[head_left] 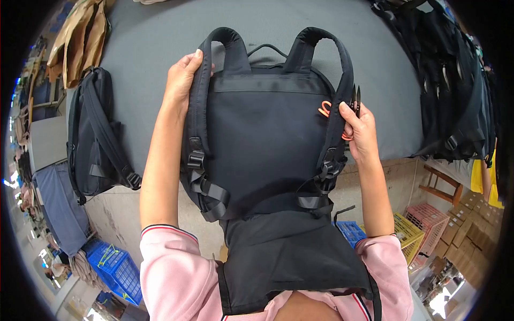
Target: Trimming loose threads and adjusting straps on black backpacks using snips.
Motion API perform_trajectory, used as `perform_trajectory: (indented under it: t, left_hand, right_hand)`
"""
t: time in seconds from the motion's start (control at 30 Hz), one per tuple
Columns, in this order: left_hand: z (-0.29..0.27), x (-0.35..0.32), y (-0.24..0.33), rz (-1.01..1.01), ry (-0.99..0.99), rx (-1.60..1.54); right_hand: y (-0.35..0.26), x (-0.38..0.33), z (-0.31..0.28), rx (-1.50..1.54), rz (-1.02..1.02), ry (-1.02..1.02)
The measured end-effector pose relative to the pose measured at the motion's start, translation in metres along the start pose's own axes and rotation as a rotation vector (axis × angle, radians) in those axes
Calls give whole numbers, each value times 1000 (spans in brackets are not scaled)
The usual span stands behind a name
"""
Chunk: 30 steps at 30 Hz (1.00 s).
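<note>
A black backpack lies on the grey-covered table with its back panel up and its top away from me. Its two padded shoulder straps arch past the top, on either side of a thin carry loop. My left hand is closed around the left strap, thumb on top. Around the right strap my right hand is closed, and the same hand holds orange-handled scissors, dark blades pointing away from me. Black buckles and webbing hang at the straps' lower ends.
Another black backpack sits at the table's left edge, below brown paper. More black bags are piled at the right. Blue, yellow and pink crates, a wooden stool and cartons stand below.
</note>
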<state>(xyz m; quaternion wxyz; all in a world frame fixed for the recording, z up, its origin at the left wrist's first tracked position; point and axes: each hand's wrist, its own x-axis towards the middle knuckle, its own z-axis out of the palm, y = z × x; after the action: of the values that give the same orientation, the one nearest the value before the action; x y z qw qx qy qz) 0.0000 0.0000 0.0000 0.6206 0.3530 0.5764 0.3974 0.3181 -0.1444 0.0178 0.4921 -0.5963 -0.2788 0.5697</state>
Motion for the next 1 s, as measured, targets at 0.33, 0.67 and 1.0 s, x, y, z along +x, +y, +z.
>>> perform_trajectory:
  t: [0.33,0.67,1.0]
  left_hand:
    - [6,-1,-1,178,52,19]
    - [12,-25,4,329,12,44]
    - [31,-51,7,149,-67,-250]
  right_hand:
    - [2,-5,18,5,-95,103]
    - [7,-23,29,-106,-410,254]
    - [-14,-67,101,-410,-522,-303]
